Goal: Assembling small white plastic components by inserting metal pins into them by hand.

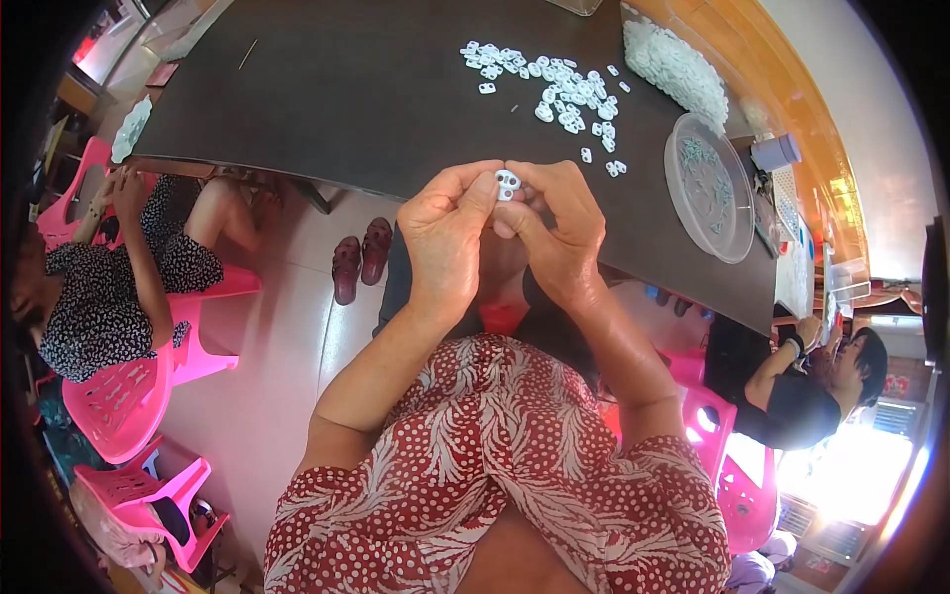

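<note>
Between the fingertips of both hands is a small white plastic piece with dark round holes (pixel 508 185), held up at the table's near edge. My left hand (pixel 445 228) pinches it from the left with thumb and forefinger. From the other side my right hand (pixel 562 233) grips it, fingers curled beneath. Part of the piece is hidden by the fingers. Beyond the hands, a loose scatter of similar white pieces (pixel 569 89) lies on the dark table (pixel 346 99). To the right sits a round clear plastic tray (pixel 676 188) containing small greenish bits.
A large heap of white pieces (pixel 678 71) fills the far right corner, near a grey-white cup (pixel 776 151). One person (pixel 109 277) sits at the left by pink chairs (pixel 124 411); another person (pixel 792 396) is at the right. Dark red sandals (pixel 361 262) lie on the floor.
</note>
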`<state>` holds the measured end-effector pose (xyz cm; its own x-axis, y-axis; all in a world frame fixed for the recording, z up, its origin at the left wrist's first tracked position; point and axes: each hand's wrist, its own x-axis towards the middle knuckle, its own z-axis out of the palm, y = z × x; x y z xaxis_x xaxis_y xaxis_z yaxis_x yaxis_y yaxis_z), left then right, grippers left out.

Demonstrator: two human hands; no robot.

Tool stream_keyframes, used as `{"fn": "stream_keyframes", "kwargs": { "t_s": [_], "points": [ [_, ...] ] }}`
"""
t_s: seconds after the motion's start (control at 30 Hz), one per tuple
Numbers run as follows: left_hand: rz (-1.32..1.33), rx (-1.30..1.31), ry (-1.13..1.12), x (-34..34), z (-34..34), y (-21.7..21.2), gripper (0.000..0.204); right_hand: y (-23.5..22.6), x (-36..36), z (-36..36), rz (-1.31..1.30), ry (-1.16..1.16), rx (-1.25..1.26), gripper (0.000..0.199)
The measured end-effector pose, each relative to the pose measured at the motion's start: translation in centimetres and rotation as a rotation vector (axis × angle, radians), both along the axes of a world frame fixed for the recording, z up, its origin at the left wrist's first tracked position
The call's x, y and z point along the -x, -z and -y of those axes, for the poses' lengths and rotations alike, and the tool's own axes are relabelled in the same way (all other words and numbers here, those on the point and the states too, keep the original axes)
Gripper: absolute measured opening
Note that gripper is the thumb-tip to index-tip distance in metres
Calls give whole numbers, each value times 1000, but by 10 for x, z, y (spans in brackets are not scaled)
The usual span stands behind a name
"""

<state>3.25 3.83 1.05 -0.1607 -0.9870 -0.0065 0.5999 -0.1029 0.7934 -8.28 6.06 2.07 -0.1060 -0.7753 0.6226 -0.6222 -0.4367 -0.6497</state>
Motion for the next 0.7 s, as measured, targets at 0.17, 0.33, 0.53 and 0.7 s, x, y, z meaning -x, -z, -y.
{"fn": "stream_keyframes", "kwargs": {
  "t_s": [0.17,0.33,0.53,0.7],
  "points": [
    [-82,109,89,-6,0,11,20,-1,-2,-4,55,-20,-13,33],
    [-10,170,71,-12,0,11,23,3,-2,-3,62,-37,-13,32],
    [5,229,69,-17,0,15,24,-2,-6,-6,173,-82,-108,30],
    [-14,231,50,-16,-2,21,23,-1,-7,-7,171,-87,-142,29]
  ]
}}
